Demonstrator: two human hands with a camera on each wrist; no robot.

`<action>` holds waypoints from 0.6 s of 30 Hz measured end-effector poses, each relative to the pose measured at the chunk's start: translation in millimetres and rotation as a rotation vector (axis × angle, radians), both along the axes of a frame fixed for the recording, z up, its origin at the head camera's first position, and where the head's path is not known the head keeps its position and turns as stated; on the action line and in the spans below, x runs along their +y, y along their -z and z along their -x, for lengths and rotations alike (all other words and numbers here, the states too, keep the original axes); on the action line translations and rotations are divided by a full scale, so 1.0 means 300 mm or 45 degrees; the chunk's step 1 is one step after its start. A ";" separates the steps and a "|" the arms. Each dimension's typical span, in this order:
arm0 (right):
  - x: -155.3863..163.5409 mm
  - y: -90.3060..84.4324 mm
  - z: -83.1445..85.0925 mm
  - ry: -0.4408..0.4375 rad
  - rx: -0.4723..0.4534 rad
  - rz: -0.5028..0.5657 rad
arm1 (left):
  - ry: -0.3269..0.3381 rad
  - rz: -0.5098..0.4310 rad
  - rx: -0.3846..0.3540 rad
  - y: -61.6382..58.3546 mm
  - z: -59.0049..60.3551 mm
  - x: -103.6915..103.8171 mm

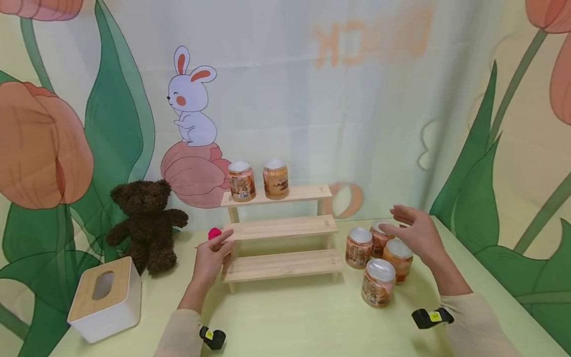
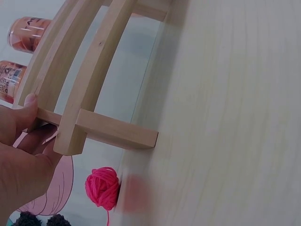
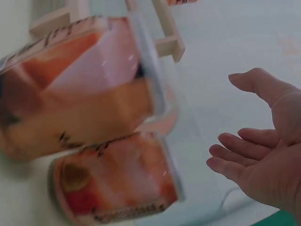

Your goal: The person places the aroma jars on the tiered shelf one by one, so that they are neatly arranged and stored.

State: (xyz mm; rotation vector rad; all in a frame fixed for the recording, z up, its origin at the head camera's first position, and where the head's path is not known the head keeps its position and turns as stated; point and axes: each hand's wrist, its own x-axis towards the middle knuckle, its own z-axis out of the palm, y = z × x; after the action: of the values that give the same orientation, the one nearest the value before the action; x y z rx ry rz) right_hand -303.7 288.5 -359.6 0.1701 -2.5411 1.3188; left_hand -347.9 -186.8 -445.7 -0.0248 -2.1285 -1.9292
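Orange jars (image 1: 380,267), 4 upright, stand just left of the nearer, loose, empty right hand (image 1: 418,234); the left hand (image 1: 210,259) grips the rack (image 1: 281,228).

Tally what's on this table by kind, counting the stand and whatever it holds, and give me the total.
Jars: 6
Wooden stand: 1
Teddy bear: 1
Tissue box: 1
Pink yarn ball: 1
Total: 10

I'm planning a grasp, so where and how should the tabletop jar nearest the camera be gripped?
Likely the nearest jar, by its round sides below the lid, from the near side: it stands upright, with other jars behind it.
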 end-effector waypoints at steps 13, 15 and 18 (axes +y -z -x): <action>0.129 0.176 -0.003 -0.040 0.024 -0.018 | -0.015 -0.001 -0.011 0.001 -0.004 -0.001; 0.144 0.199 -0.003 -0.039 0.017 -0.037 | -0.013 0.000 -0.011 -0.001 -0.003 0.000; 0.157 0.228 -0.003 -0.042 0.003 -0.041 | -0.016 0.017 -0.016 -0.002 -0.006 0.003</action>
State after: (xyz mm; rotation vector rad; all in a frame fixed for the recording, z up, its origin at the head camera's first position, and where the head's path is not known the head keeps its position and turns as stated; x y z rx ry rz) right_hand -302.8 335.7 -427.9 0.2205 -2.5694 1.2893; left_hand -346.2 -185.7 -445.0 -0.0023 -2.1443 -1.9136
